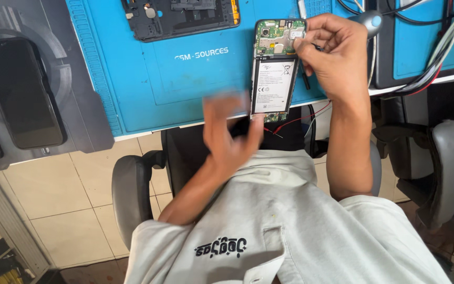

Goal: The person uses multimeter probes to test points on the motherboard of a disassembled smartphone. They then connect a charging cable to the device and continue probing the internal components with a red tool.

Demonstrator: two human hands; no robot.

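An opened phone (274,79) with its back cover off lies on the blue work mat (185,79). Its green circuit board and a white-labelled battery are exposed, and its lower end overhangs the table edge. My right hand (332,52) rests at the phone's upper right corner, fingers pinched around a small dark tool (306,80) at the board. My left hand (229,131) is motion-blurred just left of the phone's lower end, fingers apart, holding nothing.
A black phone frame (179,18) lies at the mat's far edge. A dark phone (22,92) sits on a grey pad at the left. Cables (437,47) bunch at the right. Thin red and black wires (290,123) hang under the phone. Chair armrests (132,189) flank me.
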